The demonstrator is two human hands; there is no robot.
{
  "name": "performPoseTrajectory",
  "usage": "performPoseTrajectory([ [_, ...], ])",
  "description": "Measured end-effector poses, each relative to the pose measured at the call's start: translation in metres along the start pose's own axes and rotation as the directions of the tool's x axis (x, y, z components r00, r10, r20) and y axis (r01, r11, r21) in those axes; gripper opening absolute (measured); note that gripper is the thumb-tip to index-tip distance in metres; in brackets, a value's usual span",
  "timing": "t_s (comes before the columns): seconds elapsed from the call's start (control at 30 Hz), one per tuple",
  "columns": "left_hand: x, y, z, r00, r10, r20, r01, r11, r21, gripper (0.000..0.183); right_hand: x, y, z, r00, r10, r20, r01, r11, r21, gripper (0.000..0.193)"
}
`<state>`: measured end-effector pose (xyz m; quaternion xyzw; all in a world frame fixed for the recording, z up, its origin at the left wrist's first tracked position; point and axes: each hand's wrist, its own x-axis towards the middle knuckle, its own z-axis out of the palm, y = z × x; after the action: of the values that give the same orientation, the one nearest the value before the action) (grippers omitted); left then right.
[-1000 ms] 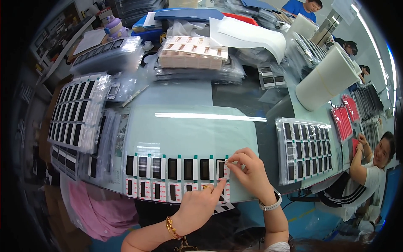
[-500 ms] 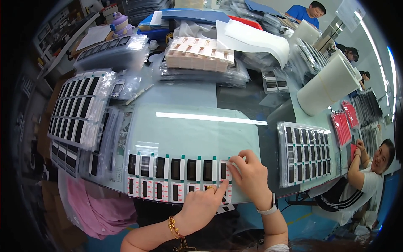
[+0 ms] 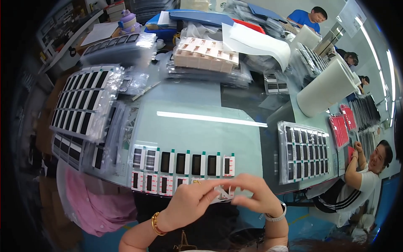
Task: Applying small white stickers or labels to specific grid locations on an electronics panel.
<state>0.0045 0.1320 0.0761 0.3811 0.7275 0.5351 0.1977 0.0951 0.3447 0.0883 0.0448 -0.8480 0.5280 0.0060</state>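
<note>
Near the table's front edge my left hand (image 3: 189, 204) is closed, its thumb and fingers on a small white sheet with cut-outs (image 3: 226, 193). My right hand (image 3: 257, 193) curves over the same sheet. Its fingers meet the left fingertips, while its thumb stands apart from them. Beyond the hands, small dark display panels (image 3: 181, 163) with white strips and green tabs lie in a row. The rightmost panel (image 3: 228, 164) bears a white frame with red marks. A nearer row of red-marked framed panels (image 3: 150, 183) is partly hidden behind my hands.
Bagged panel sheets are stacked at the left (image 3: 82, 103), and a bagged panel tray (image 3: 305, 152) lies at the right. A white roll (image 3: 325, 90) stands beyond it. Pale trays (image 3: 205, 59) are piled at the back. A co-worker (image 3: 369, 168) sits at the right.
My right hand has left the rightmost framed panel and come back toward me. Both hands have met over the small white sheet. The view has shifted slightly.
</note>
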Motion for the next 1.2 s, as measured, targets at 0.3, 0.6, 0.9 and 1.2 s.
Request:
performPoseTrajectory([
  [0.3,-0.014,-0.017,-0.030,0.976,-0.143,0.165,0.218,0.680,-0.700,0.046,-0.001,-0.011,0.020,0.972,0.213,0.101,-0.224,0.968,0.112,0.017],
  [0.6,-0.031,-0.041,-0.023,0.833,-0.180,0.523,0.511,0.612,-0.603,0.037,0.012,-0.023,0.037,0.917,-0.399,-0.005,0.392,0.899,0.197,0.037],
  [0.9,-0.047,-0.030,-0.022,0.952,-0.298,0.063,0.270,0.731,-0.627,0.019,-0.023,-0.006,0.032,0.978,0.206,-0.033,-0.166,0.863,0.477,0.017],
  [1.2,-0.047,-0.039,-0.011,0.997,-0.016,0.071,0.061,0.712,-0.699,0.013,-0.015,-0.005,0.059,0.902,0.300,0.311,-0.432,0.595,0.678,0.014],
])
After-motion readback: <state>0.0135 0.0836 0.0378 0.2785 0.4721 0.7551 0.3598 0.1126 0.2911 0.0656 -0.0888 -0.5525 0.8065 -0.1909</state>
